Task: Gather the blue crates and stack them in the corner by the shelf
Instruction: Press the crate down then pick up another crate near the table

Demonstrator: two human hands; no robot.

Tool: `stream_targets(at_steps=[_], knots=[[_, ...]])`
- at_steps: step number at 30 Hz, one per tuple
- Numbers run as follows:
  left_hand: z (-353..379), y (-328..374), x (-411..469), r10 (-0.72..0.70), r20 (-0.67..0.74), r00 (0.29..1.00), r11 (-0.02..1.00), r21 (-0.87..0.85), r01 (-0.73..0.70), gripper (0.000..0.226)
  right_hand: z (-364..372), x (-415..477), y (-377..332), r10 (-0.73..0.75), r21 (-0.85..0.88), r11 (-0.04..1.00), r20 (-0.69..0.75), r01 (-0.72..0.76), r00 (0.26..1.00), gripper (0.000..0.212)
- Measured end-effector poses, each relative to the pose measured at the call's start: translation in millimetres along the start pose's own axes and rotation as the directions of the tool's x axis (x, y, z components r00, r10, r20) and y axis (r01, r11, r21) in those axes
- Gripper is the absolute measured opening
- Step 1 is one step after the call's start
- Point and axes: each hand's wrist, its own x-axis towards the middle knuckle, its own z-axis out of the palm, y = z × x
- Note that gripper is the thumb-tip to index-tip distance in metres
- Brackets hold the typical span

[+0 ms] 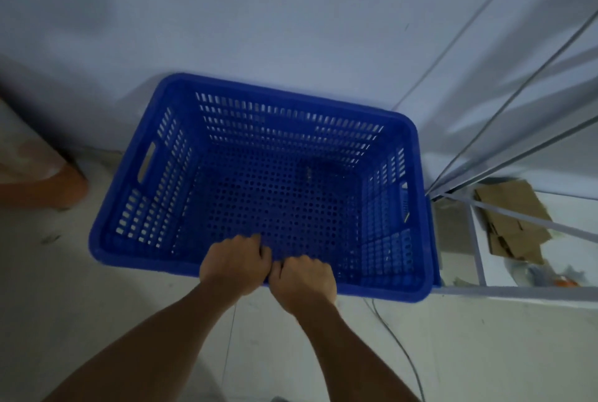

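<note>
A blue perforated plastic crate (155, 175) stands open side up in the corner, its far side against the pale wall and its right side next to the metal shelf frame (479, 171). It holds nothing. My left hand (234, 264) and my right hand (304, 280) sit side by side, both clenched over the crate's near rim at its middle. Whether another crate lies under this one is hidden.
Flattened cardboard (511, 223) and small litter lie on the floor inside the shelf frame at the right. An orange-brown object (61, 188) sits on the floor at the left. A thin cable (398, 343) runs across the pale floor under the crate's near right corner.
</note>
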Motion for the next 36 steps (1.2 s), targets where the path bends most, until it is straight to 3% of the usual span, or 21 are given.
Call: stream_targets(at_steps=[3, 6, 9, 15, 18, 23, 28, 32, 36], knots=[[0.2, -1.0, 2.6, 0.035, -0.008, 0.999, 0.999, 0.001, -0.035, 0.028, 2.1, 1.6, -3.8, 0.075, 0.054, 0.996, -0.052, -0.072, 0.996, 0.049], [0.6, 1.1, 26.5, 0.056, -0.038, 0.998, 0.998, 0.034, -0.054, 0.027, 8.7, 23.9, -0.5, 0.203, 0.118, 0.976, -0.213, -0.181, 0.956, 0.057], [-3.1, 0.0, 30.7, 0.046, -0.037, 0.998, 0.998, 0.041, -0.045, 0.027, 4.4, 25.7, 0.6, 0.109, 0.019, 0.994, -0.092, -0.108, 0.99, 0.051], [-1.4, 1.8, 8.2, 0.047, -0.015, 0.999, 0.998, 0.049, -0.047, 0.03, 4.6, 6.4, -2.3, 0.069, 0.008, 0.998, -0.129, -0.068, 0.989, 0.04], [-6.1, 4.0, 1.0, 0.012, -0.008, 1.0, 1.0, 0.007, -0.012, 0.034, -14.3, -1.1, -3.5, -0.008, -0.009, 1.0, 0.023, 0.008, 1.0, 0.034], [-4.4, 0.3, -13.8, -0.03, 0.015, 0.999, 0.999, -0.027, 0.031, 0.042, -19.5, -12.4, -0.3, 0.053, 0.045, 0.998, 0.032, -0.054, 0.998, 0.043], [-0.2, -2.1, -4.9, 0.024, 0.044, 0.999, 0.999, 0.034, -0.026, 0.051, -8.1, -1.3, 1.2, -0.017, 0.015, 1.0, 0.007, 0.017, 1.0, 0.034], [1.7, -4.4, -1.6, 0.044, 0.018, 0.999, 0.997, 0.065, -0.045, 0.052, 1.9, 1.5, 0.6, 0.09, 0.026, 0.996, -0.183, -0.087, 0.979, 0.039], [4.8, -3.4, 12.7, 0.056, -0.024, 0.998, 0.994, 0.09, -0.054, 0.053, 29.1, 19.3, 3.5, 0.202, 0.111, 0.979, -0.4, -0.171, 0.894, 0.042]])
